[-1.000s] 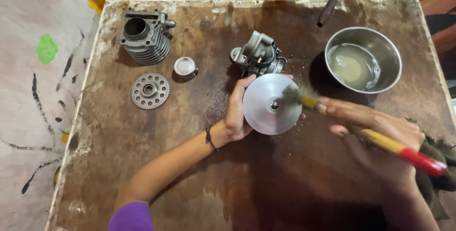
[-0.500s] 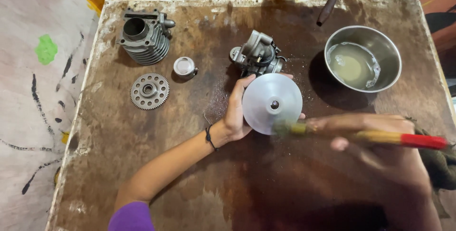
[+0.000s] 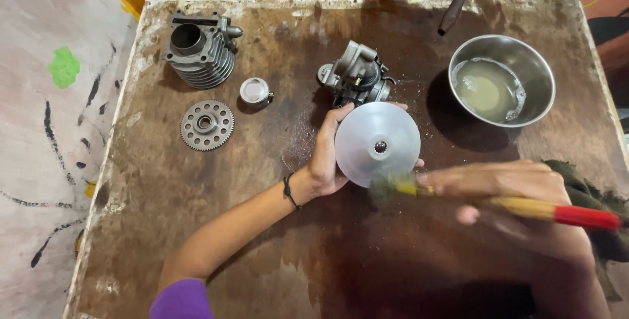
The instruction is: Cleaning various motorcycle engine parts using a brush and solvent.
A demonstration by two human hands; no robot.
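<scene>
Worn and stained, a brown wooden workbench (image 3: pixel 196 227) carries engine parts: a finned cylinder (image 3: pixel 200 47), a steel bowl of cloudy liquid (image 3: pixel 501 79), a carburettor (image 3: pixel 357 76), a toothed gear (image 3: pixel 207 125) and a small piston (image 3: pixel 255 91). At centre, the left hand (image 3: pixel 327 158) curls its fingers round a smooth, dished silver pulley disc (image 3: pixel 378 144), steadying it by the edge. The right hand (image 3: pixel 498 184), closed on a yellow-and-red-handled brush (image 3: pixel 524 207), works the disc's lower rim; scrubbing appears underway, and reaching uncleaned areas would likely call for turning the disc.
</scene>
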